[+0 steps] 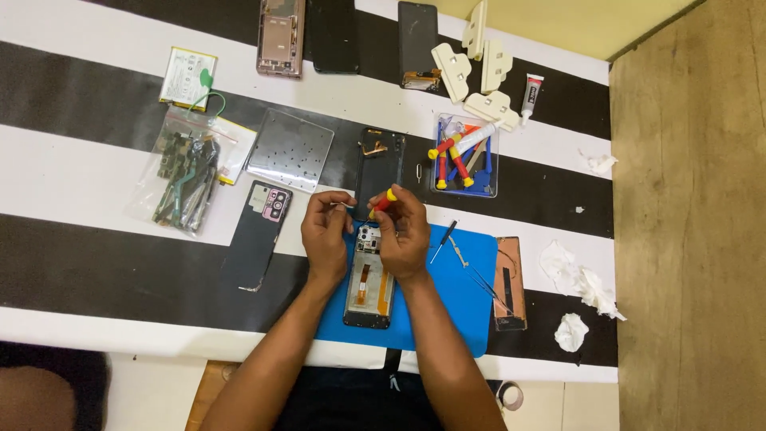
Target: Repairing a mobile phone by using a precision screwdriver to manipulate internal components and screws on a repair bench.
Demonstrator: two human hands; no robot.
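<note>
An opened phone [369, 287] lies back-up on a blue mat [459, 307], its circuit board and orange flex cable showing. My right hand [405, 235] is shut on a small red and yellow screwdriver [383, 201], its tip pointing down at the top of the phone. At the phone's upper left edge, my left hand [325, 235] pinches something tiny between thumb and finger; what it is cannot be told. A black phone frame [380, 160] lies just beyond both hands.
On the black-and-white striped table: a clear tray of screwdrivers [465, 156], a phone back cover [259, 235], a clear plate [290, 150], a bag of parts [185, 179], a battery [187, 77], white clamps [479, 68], a glue tube [531, 94], tweezers [488, 287], crumpled tissues [578, 291].
</note>
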